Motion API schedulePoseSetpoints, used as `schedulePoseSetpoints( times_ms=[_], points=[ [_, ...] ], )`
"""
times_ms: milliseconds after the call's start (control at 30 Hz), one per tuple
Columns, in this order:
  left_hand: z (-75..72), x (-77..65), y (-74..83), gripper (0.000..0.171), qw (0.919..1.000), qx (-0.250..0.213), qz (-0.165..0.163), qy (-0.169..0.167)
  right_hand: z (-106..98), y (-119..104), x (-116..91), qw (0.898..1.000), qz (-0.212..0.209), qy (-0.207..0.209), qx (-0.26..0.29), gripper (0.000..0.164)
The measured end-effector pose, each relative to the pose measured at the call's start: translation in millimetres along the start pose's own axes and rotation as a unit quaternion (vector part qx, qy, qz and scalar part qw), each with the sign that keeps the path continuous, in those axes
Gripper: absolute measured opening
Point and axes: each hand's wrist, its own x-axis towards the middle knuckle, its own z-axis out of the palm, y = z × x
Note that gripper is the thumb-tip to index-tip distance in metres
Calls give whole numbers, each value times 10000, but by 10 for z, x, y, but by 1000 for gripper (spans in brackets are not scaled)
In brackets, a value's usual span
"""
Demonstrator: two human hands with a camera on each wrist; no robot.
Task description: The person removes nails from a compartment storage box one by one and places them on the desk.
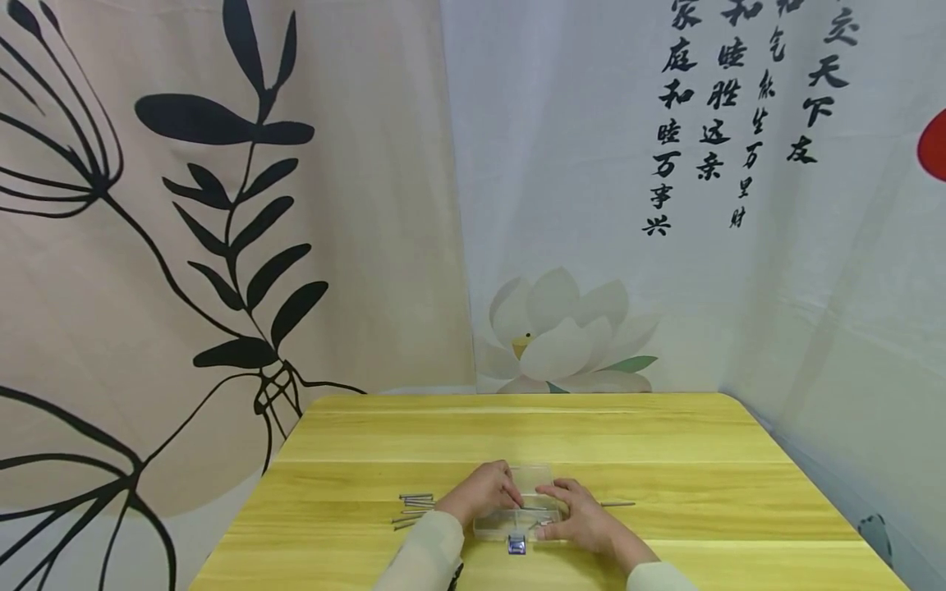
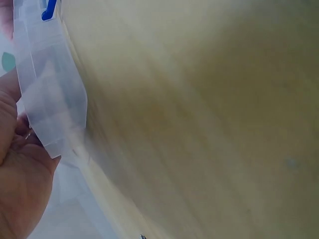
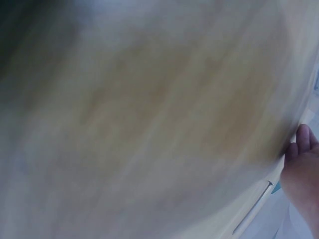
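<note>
A clear plastic box [image 1: 493,525] with a blue latch [image 1: 516,545] lies on the table, its clear lid [image 1: 534,474] raised at the back. My left hand [image 1: 484,491] reaches over the box from the left, fingers pointing down into it. A thin metal nail [image 1: 538,509] runs right from its fingertips. In the left wrist view the see-through box wall [image 2: 55,94] partly covers the left fingers [image 2: 25,132], where a small glint shows. My right hand [image 1: 584,519] grips the right end of the box, thumb at the front and fingers toward the back.
Several long nails [image 1: 414,510] lie left of the box, next to my left wrist. One more nail [image 1: 617,504] lies to the right, behind my right hand. The wooden table [image 1: 665,443] ends at a printed cloth backdrop [image 1: 399,246].
</note>
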Motion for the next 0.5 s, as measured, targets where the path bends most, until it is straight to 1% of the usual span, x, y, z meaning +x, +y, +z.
schedulePoseSetpoints(
  times_ms=[200,400,500],
  points=[
    [2,4,11,4,9995,305,34,-38,-3,-1,3,10000,33,-33,-2,70],
    [-13,3,16,6,9987,460,161,-136,-3,5,3,10000,-5,-42,-15,71],
    [-31,0,20,5,9973,657,282,-176,-1,3,1,10000,-6,-55,0,72]
  ],
)
